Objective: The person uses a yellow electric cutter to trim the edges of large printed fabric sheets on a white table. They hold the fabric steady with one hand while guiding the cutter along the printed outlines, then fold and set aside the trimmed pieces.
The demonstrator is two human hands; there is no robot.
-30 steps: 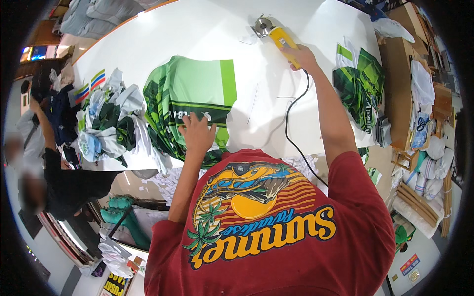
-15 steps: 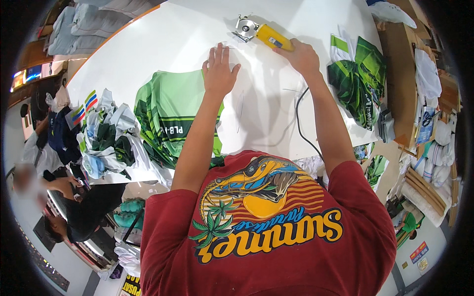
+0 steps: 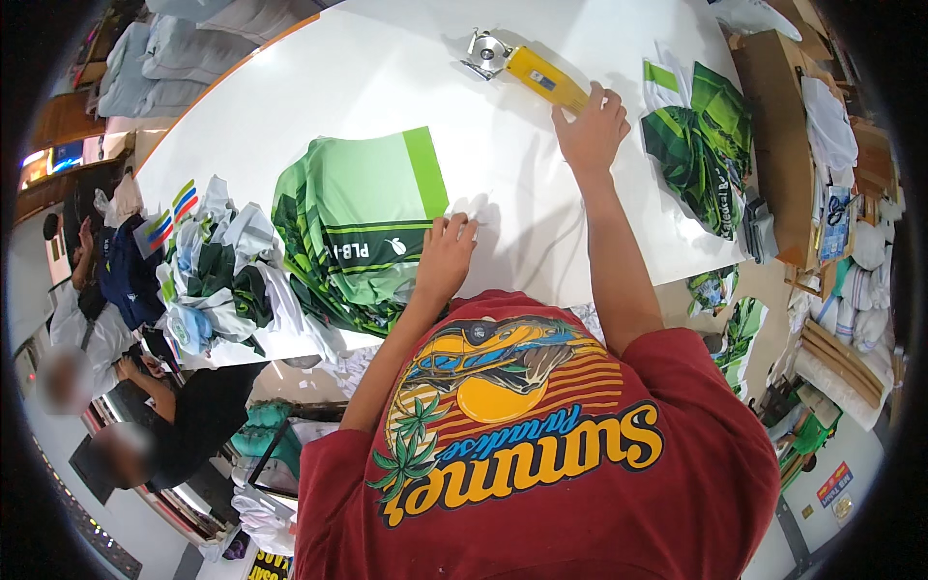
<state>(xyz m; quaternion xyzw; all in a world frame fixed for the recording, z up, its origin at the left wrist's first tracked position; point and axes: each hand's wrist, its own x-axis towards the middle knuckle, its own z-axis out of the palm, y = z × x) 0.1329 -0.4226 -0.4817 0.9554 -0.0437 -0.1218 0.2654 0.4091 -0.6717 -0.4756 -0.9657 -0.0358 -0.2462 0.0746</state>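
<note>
A yellow electric rotary cutter (image 3: 539,75) with a round metal blade lies on the white table (image 3: 377,68). My right hand (image 3: 592,135) is at the back end of its handle, fingers apart and bent, touching or just beside it. My left hand (image 3: 447,253) rests with loosely bent, separated fingers at the lower right edge of a rumpled green printed fabric piece (image 3: 358,193). Left of that piece is a heap of white and dark green scraps (image 3: 217,275); another bunched green piece (image 3: 701,145) lies at the right.
Two co-workers (image 3: 184,406) work at the left beside dark navy cloth (image 3: 130,275). Grey padded bundles (image 3: 174,48) are at the upper left. Cardboard boxes (image 3: 778,145), white sacks and long tubes (image 3: 836,358) line the right side. More green cloth (image 3: 744,329) hangs below the table's right edge.
My left hand went forward toward the blade, then came back down to the green fabric's edge. The cutter has swung flat leftward, and my right hand's grip on its handle has loosened.
</note>
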